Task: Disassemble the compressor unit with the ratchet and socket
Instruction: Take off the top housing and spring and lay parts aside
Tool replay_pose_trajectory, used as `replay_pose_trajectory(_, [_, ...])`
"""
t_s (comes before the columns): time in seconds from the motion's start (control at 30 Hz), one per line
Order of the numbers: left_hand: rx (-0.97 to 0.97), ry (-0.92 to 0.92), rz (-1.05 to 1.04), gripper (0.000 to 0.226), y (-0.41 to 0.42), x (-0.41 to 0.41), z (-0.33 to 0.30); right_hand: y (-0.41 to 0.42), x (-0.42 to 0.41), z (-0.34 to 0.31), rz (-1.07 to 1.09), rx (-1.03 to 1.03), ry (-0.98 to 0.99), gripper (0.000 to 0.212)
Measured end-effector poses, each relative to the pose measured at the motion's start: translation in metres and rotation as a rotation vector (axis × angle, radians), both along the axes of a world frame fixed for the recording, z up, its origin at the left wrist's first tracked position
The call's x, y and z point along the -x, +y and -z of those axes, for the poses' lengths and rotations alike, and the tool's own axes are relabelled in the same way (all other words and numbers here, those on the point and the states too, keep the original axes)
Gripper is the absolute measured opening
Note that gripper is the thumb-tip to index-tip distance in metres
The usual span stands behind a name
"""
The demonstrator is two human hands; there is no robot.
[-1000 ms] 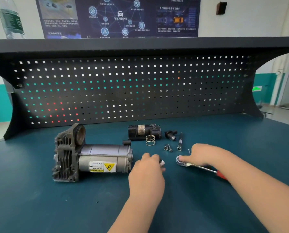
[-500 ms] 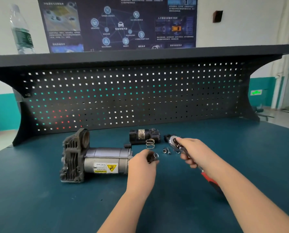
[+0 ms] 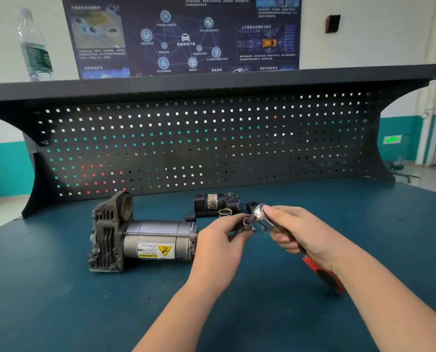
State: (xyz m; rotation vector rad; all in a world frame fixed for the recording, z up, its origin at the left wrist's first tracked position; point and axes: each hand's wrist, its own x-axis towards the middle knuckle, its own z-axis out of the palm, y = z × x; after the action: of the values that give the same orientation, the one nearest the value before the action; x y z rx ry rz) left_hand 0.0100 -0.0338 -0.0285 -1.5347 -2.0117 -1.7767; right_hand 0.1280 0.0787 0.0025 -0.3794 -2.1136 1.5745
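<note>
compressor blocks left, right seemingly open

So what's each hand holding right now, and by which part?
The right hand grips the ratchet on its metal shaft just below the head. The left hand pinches a small socket at its rear end with the fingertips.

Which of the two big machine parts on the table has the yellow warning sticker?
The grey compressor unit on the left, lying on its side with a finned end. The smaller black part behind the hands carries only a worn silver label, no yellow.
</note>
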Motion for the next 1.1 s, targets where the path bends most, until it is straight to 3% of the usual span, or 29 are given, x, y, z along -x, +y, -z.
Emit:
replay_pose_trajectory(0.37, [-0.003,0.143,-0.047,0.023,-0.003,0.001,-0.001,-0.003,-0.001,0.0,-0.054,0.038,-0.059,0.04])
replay_pose_trajectory(0.53, [0.052,0.344,-0.021,0.009,-0.005,-0.001,0.001,0.0,-0.008,-0.002,-0.123,0.006,-0.152,0.035])
replay_pose_trajectory(0.8, [0.113,0.293,-0.057,0.008,-0.002,0.001,0.003,0.002,-0.01,0.0,-0.079,0.073,-0.264,0.04])
replay_pose_trajectory(0.87, [0.099,0.256,-0.043,0.018,-0.001,-0.001,0.002,0.004,-0.013,-0.003,-0.053,0.154,-0.231,0.037])
replay_pose_trajectory(0.97, [0.122,0.298,-0.13,0.04,-0.004,0.012,-0.002,0.014,-0.018,-0.008,-0.004,0.448,-0.149,0.038])
replay_pose_trajectory(1.03, [0.271,0.44,-0.375,0.066,-0.009,0.039,-0.001,0.018,-0.016,-0.007,0.051,0.697,-0.045,0.035])
replay_pose_trajectory(1.1, [0.574,0.494,-0.595,0.09,-0.017,0.069,0.003,0.02,-0.01,-0.001,0.125,0.905,0.061,0.031])
